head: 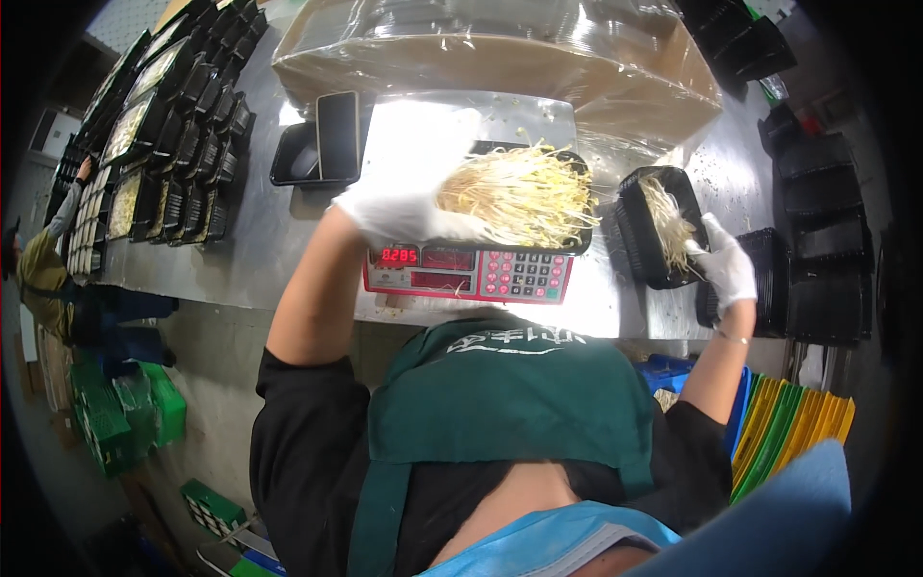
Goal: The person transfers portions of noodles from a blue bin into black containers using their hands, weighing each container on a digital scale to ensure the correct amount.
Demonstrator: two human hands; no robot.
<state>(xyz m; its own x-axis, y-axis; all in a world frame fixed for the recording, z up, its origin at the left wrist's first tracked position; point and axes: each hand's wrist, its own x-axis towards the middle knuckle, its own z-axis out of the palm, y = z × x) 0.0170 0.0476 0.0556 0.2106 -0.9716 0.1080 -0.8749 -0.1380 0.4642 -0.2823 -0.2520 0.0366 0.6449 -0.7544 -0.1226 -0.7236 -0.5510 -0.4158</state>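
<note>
A black plastic tray [583,162] heaped with bean sprouts [523,195] rests on the steel plate of a red-framed digital scale [469,278]. My left hand [414,191], in a white glove, lies at the pale root ends. Its thumb and fingers spread to either side of the bundle; glare hides how firmly they press. To the right, the gloved thumb and fingers of my right hand [727,263] are at the right rim of a second black tray [638,238]. That tray is tilted and contains a smaller bunch of sprouts [667,220].
A phone [338,135] leans in another black tray [292,162]. Behind the scale sits a film-wrapped cardboard box [497,79]. Stacked filled trays [184,144] line the left, where a person [47,278] stands. Dark trays [822,238] stack at right; coloured crates [789,425] stand below.
</note>
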